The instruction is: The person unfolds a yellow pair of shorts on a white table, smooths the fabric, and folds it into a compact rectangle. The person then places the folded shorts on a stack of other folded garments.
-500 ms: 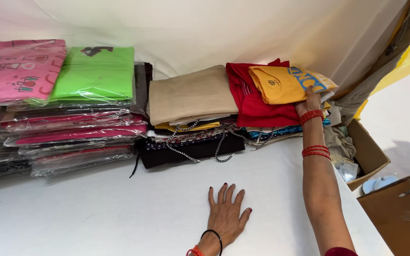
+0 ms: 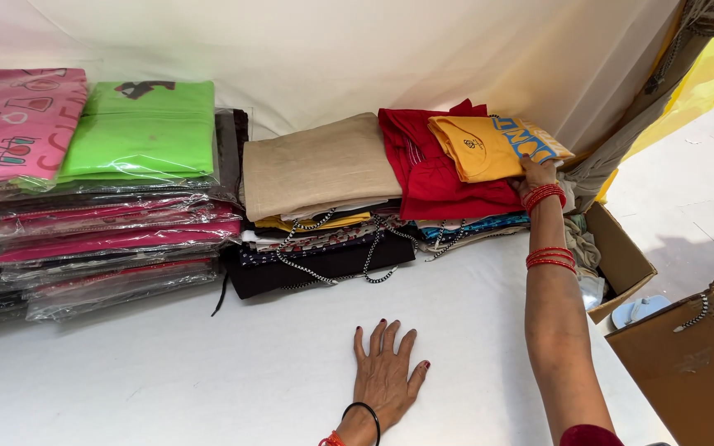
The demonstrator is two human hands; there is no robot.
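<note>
Head view: a folded yellow garment (image 2: 483,147) is gripped at its near edge on top of a clothing stack, while the other hand is laid flat on the white table (image 2: 208,372).

The right hand (image 2: 536,174) is closed around the yellow garment's edge, fingers hidden beneath the fabric, so the exact pinch cannot be made out; the garment lies on a red folded piece (image 2: 435,177), apparently held to steady or shift it on the pile. The left hand (image 2: 385,376) is spread palm down, fingers apart, seemingly as a brace for the reach. A beige folded cloth (image 2: 316,165) tops the neighbouring stack, and plastic-wrapped garments (image 2: 109,231) are piled further left, partly cut off. Cardboard boxes (image 2: 687,363) at the right are only partly seen, their contents unclear.
</note>
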